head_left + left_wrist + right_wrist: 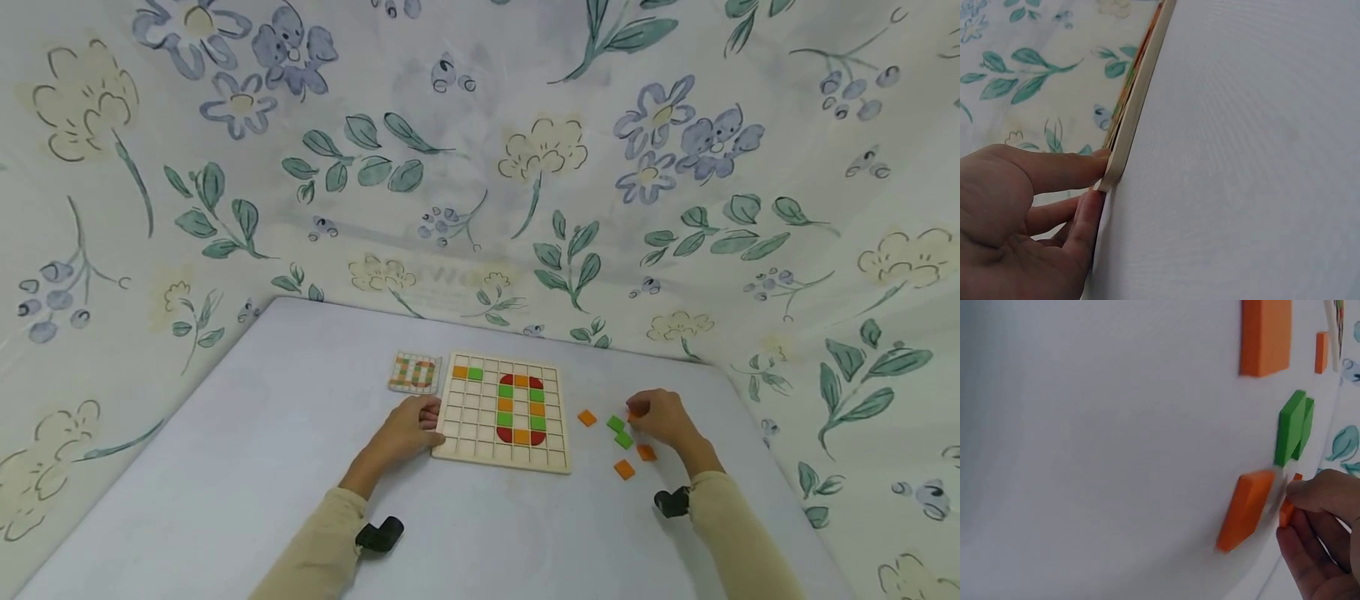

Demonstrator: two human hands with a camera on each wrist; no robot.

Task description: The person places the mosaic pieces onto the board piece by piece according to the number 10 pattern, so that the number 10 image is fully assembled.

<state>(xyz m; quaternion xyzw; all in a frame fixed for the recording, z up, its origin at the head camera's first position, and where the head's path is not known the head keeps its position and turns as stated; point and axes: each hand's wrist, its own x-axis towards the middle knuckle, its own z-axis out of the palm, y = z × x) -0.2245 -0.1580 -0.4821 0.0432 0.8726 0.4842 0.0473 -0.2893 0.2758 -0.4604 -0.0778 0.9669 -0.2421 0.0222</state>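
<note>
My left hand (408, 427) holds the near left corner of a wooden grid board (468, 417), thumb on the rim (1124, 147) and fingers below it. Set in the board are red, green and orange tiles forming a tall ring, plus one orange and one green tile in its upper left. Right of the board, my right hand (663, 417) pinches an orange tile (1290, 503) between thumb and fingers. Near it lie two touching green tiles (623, 439), an orange tile (647, 452) and another orange tile (624, 470). One more orange tile (587, 418) lies closer to the board.
A small pattern card (414, 372) with coloured shapes lies beside the board's upper left. Everything rests on a white table (225, 450). Flower-printed cloth (465, 200) rises behind and at the sides. Black wrist cameras (380, 535) sit on both sleeves.
</note>
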